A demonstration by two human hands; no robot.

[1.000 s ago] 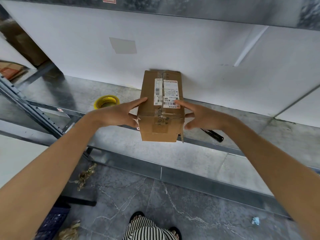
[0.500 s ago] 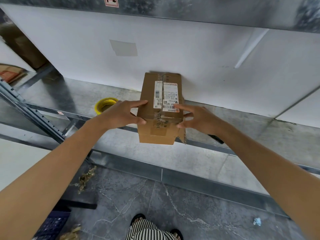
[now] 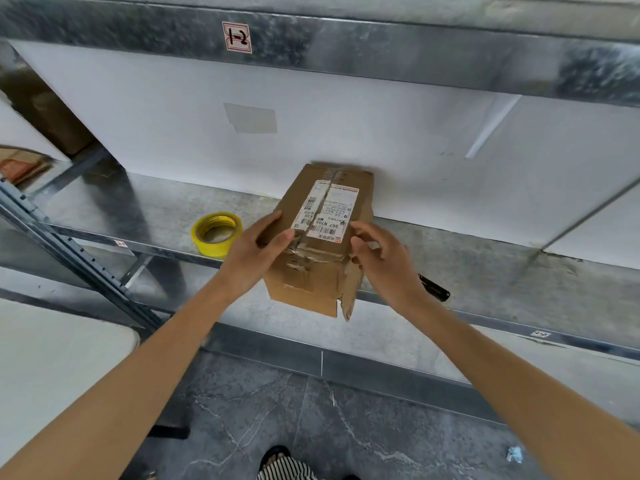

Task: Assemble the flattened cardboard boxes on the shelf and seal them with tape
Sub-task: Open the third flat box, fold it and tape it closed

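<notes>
The cardboard box (image 3: 311, 261) sits on the metal shelf (image 3: 485, 271) directly ahead of both sets of fingers. Its long axis runs away from the person toward the white back wall and is turned a little to the right. Its near end hangs out past the shelf's front edge. The left hand (image 3: 252, 258) grips the near left top corner, with the thumb laid on the top face beside the shipping label (image 3: 325, 213) and the other fingers (image 3: 273, 218) down the left wall. The right hand (image 3: 388, 268) cups toward the opposite wall with its fingers (image 3: 363, 230) curved. Their tips lie at the top right edge, but I cannot tell whether they press the cardboard or hold just off it. So the box lies between the two hands, with the left plainly the one holding it. A loose flap (image 3: 349, 299) hangs at the near right corner just below the right fingers, which suggests the seam there is not yet closed. The yellow tape roll (image 3: 216, 233) lies flat on the shelf just outboard of the left fingers, nearer that hand than the right. A dark tool (image 3: 434, 289) lies behind the right wrist. Sealing would probably mean steadying the box with the right hand while the left reaches sideways for the tape.
</notes>
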